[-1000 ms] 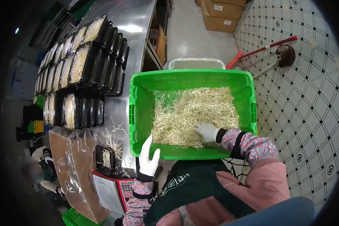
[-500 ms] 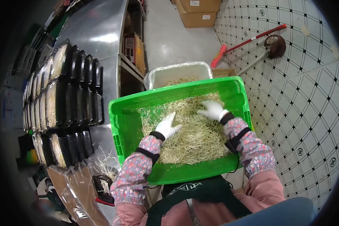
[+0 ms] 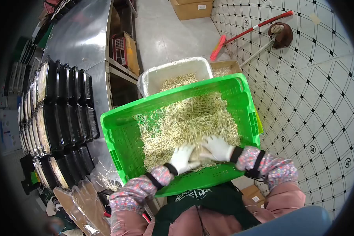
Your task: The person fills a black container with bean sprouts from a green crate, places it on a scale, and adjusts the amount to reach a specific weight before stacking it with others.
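A green plastic crate holds a tangled heap of pale bean sprouts. My left hand, in a white glove, rests on the near edge of the heap with its fingers apart. Close beside it, my right hand, also white-gloved, touches the sprouts with its fingers spread. Some of its fingertips are smeared by motion. Neither hand has visibly closed on any sprouts, though the undersides of both are hidden.
A white tub with more sprouts stands behind the crate, beside a cardboard box. Black trays are stacked on the steel table to the left. A red-handled broom and a dustpan lie on the right.
Both hands have moved from the middle and far part of the heap toward me and closer together. The sprouts near the front edge are disturbed. The view has shifted slightly.
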`<action>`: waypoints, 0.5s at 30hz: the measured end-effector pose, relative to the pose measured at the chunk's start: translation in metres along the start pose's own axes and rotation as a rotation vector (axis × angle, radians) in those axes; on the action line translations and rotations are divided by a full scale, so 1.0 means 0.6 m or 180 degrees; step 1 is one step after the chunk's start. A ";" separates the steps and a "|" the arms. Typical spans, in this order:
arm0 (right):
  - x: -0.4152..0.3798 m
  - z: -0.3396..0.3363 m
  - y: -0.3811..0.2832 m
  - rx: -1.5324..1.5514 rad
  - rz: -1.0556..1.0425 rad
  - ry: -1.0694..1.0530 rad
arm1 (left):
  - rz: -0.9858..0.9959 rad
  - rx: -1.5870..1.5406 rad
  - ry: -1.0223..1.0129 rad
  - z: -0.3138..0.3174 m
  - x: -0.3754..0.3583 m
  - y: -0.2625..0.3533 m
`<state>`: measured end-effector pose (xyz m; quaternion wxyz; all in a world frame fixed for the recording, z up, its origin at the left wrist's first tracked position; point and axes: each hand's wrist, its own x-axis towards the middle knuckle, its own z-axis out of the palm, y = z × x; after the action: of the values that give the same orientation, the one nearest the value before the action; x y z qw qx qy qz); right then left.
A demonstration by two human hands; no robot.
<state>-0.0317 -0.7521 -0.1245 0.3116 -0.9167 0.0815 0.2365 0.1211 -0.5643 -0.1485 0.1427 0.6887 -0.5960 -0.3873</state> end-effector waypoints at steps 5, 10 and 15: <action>-0.063 0.008 -0.036 -0.0948 -0.0130 -0.0198 | -0.0503 -0.0011 -0.0449 0.016 -0.057 0.036; -0.016 0.031 -0.031 -0.0826 0.0149 0.0209 | -0.0860 0.0664 -0.0461 0.003 0.022 0.063; -0.024 0.030 0.035 -0.0207 0.0008 0.0408 | -0.0794 0.0443 -0.0455 0.027 -0.004 0.004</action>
<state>-0.0577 -0.7579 -0.1411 0.2755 -0.9395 0.0947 0.1802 0.1079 -0.5585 -0.1567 0.0027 0.7363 -0.5399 -0.4078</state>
